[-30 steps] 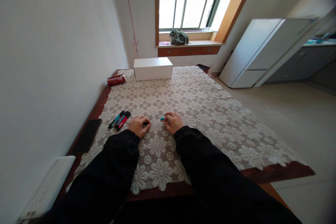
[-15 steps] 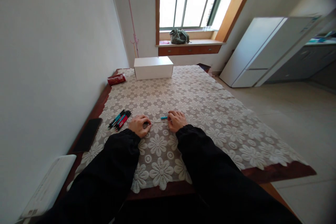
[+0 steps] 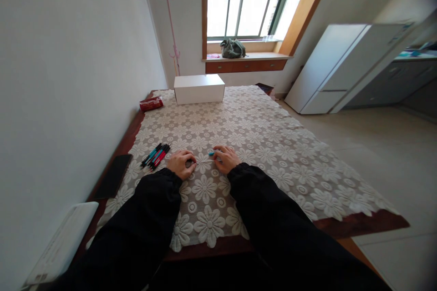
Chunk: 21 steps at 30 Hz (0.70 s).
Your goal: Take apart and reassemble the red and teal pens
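Observation:
Both my hands rest on a lace flower tablecloth [image 3: 259, 141] near its middle. My left hand [image 3: 181, 163] is closed around a dark pen part. My right hand [image 3: 225, 159] pinches a pen with a blue end [image 3: 211, 153]. A thin pale refill [image 3: 205, 161] spans the gap between the two hands. To the left of my left hand lies a small bunch of pens [image 3: 156, 155] in black, blue and red.
A white box [image 3: 199, 88] stands at the table's far end, a red packet [image 3: 151, 104] left of it. A black phone [image 3: 113, 175] lies at the left edge, a white device [image 3: 61, 243] at the near left corner. A white wall runs along the left; open floor and a white fridge [image 3: 336, 68] are right.
My right hand drew slightly right and back again, so the gap between my hands widened and then narrowed. The pens on the cloth have not moved.

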Tool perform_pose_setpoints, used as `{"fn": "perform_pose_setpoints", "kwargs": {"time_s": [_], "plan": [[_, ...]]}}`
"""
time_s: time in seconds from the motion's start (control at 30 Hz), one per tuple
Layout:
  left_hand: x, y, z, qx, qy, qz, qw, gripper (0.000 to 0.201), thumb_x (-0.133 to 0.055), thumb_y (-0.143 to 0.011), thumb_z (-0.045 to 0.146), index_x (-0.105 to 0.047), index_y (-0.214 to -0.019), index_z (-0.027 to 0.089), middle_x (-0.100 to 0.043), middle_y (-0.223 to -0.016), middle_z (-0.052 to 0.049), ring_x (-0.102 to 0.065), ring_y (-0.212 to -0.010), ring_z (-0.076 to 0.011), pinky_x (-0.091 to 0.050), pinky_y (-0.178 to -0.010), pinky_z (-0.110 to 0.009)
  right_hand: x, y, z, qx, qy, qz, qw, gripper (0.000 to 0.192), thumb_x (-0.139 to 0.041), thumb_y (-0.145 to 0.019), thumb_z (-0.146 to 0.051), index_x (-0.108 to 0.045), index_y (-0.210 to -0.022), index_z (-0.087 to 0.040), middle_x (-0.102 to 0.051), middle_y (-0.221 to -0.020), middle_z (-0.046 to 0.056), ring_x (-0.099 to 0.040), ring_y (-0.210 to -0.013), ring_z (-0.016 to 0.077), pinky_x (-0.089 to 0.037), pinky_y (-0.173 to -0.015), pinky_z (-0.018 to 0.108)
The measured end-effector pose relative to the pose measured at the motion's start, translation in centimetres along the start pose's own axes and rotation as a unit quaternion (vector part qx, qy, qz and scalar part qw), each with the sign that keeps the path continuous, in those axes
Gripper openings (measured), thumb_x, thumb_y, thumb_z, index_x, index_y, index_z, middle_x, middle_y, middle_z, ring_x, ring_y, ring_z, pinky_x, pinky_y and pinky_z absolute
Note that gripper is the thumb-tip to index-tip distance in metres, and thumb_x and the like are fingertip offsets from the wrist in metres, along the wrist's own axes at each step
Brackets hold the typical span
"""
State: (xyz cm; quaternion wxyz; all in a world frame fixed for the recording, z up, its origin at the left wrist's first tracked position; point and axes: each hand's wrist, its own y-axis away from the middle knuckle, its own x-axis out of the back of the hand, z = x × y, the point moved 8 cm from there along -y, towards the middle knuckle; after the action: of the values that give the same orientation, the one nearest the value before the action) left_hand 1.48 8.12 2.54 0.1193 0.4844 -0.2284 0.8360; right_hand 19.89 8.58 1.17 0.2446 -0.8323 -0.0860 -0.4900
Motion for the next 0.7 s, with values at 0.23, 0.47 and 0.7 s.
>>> {"fn": "perform_pose_setpoints", "kwargs": {"time_s": [0.23, 0.47, 0.7], "plan": [[0.09, 0.03, 0.13, 0.001, 0.007, 0.004, 1.000, 0.007, -0.068, -0.077, 0.030, -0.072, -0.080, 0.024, -0.069, -0.106, -0.003, -0.060, -0.103, -0.0232, -0.045, -0.097, -0.040, -0.25, 0.07, -0.18, 0.017, -0.010, -0.003, 1.000, 0.009, -0.063, -0.080, -0.020, -0.068, -0.087, -0.023, -0.057, -0.127, 0.005, -0.050, -0.117, 0.0256, -0.036, -0.103, 0.045], [0.14, 0.09, 0.21, -0.002, 0.001, 0.007, 1.000, 0.006, -0.068, -0.077, 0.029, -0.071, -0.079, 0.024, -0.069, -0.106, -0.003, -0.059, -0.104, -0.0230, -0.045, -0.096, -0.040, -0.46, 0.07, -0.19, 0.027, -0.019, -0.001, 0.999, 0.006, -0.063, -0.080, -0.019, -0.067, -0.084, -0.023, -0.057, -0.128, 0.004, -0.050, -0.118, 0.0252, -0.037, -0.104, 0.044], [0.05, 0.02, 0.16, 0.005, 0.001, 0.001, 1.000, 0.006, -0.068, -0.076, 0.029, -0.072, -0.079, 0.024, -0.069, -0.107, -0.003, -0.059, -0.105, -0.0235, -0.044, -0.098, -0.040, -0.47, 0.07, -0.28, 0.031, -0.021, -0.003, 0.999, 0.008, -0.064, -0.080, -0.018, -0.067, -0.085, -0.023, -0.057, -0.127, 0.004, -0.051, -0.117, 0.0248, -0.038, -0.104, 0.044]]}}
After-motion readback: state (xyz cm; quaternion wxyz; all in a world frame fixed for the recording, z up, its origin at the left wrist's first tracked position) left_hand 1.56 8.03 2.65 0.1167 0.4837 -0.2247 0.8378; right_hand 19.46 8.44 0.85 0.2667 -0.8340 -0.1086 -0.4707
